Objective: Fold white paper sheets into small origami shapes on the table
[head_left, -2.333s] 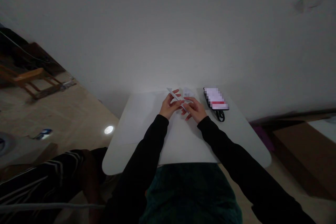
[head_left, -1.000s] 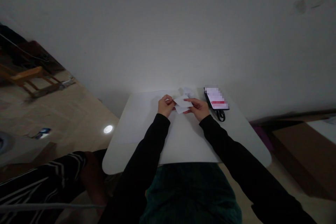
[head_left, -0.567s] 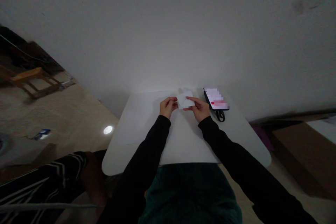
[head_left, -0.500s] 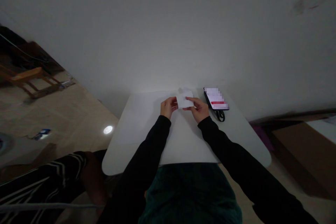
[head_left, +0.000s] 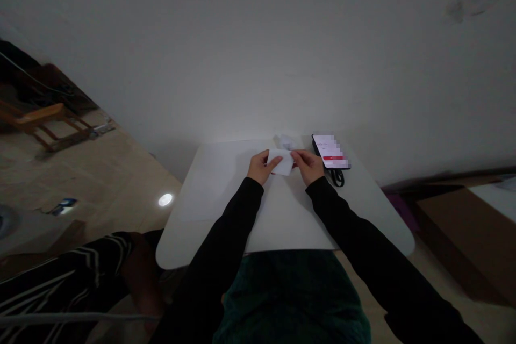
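A small white piece of paper [head_left: 282, 163] is held up over the table between both hands. My left hand [head_left: 260, 166] pinches its left side, thumb across the front face. My right hand [head_left: 308, 165] grips the upper right corner between thumb and fingers. Just behind, against the wall, lies a crumpled white thing [head_left: 285, 141], perhaps paper or clear plastic, partly hidden by the hands. On the left part of the table a large white sheet [head_left: 215, 180] lies flat.
A phone with a lit screen [head_left: 331, 151] rests right of my right hand, a black cable loop [head_left: 337, 177] below it. The white table [head_left: 290, 226] meets the wall. Another person's striped clothing [head_left: 92, 260] is at lower left, a cardboard box [head_left: 463, 231] at right.
My left thumb has come onto the paper's front face, and my right hand has shifted its grip to the upper right corner. The paper sits slightly lower, showing more of the crumpled thing behind.
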Demonstrator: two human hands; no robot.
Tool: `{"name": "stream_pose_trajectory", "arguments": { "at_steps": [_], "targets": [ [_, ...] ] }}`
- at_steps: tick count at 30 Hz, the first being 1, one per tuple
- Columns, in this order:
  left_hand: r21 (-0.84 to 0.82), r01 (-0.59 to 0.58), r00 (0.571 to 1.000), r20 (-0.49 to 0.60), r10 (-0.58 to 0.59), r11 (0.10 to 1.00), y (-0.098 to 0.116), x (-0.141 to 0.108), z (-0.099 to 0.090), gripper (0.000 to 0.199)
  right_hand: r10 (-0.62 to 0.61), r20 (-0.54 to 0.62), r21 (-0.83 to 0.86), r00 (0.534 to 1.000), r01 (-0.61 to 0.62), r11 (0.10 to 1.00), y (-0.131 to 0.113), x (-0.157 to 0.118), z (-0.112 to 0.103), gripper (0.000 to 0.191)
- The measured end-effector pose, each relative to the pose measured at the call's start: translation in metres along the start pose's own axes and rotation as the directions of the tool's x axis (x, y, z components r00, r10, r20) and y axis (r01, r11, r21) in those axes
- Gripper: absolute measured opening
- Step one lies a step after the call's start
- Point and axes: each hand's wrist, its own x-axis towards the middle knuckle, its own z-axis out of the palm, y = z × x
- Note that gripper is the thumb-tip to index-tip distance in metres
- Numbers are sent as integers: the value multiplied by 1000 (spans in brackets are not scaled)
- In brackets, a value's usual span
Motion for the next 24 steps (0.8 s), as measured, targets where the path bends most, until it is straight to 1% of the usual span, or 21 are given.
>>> {"name": "stream_pose_trajectory", "arguments": {
  "at_steps": [3,6,8,10,12,13,15,17,20,22,24],
  "targets": [
    [1,11,999,-46,-11,1000,4,-2,2,31,-8,9,-3,1000,8,1000,0,0,-1,20],
    [-66,-44,989,-143,34,997,5,-1,3,30,-23,19,-9,1000,23,1000,-2,-3,0,19],
    [-117,-79,984,-167,59,990,5,1,2,30,-7,31,5,999,7,1000,-3,-4,-1,21],
    [-130,-84,988,-139,66,988,3,2,-1,31,36,78,20,996,-38,999,-2,-3,-2,23],
    [-116,-68,996,-71,60,991,2,3,-5,32,76,129,13,989,-78,997,0,-1,-3,26],
    [-104,-57,998,-29,55,993,2,3,-6,32,86,141,4,986,-87,996,1,-1,-3,27],
    [-79,-45,998,39,48,996,1,3,-8,32,76,127,-9,989,-76,997,3,0,-3,27],
    [-61,-57,998,37,59,997,1,2,-7,32,50,90,-9,995,-49,999,4,-1,-2,25],
    [-44,-85,996,-43,84,995,2,1,-6,33,27,54,3,998,-27,1000,3,-3,-1,23],
    [-32,-83,995,-59,81,996,4,1,-6,34,41,85,-8,996,-41,999,2,-3,-1,24],
    [-24,-67,998,-17,67,997,6,0,-8,34,50,127,-36,991,-45,998,1,-2,-1,24]
  ]
}}
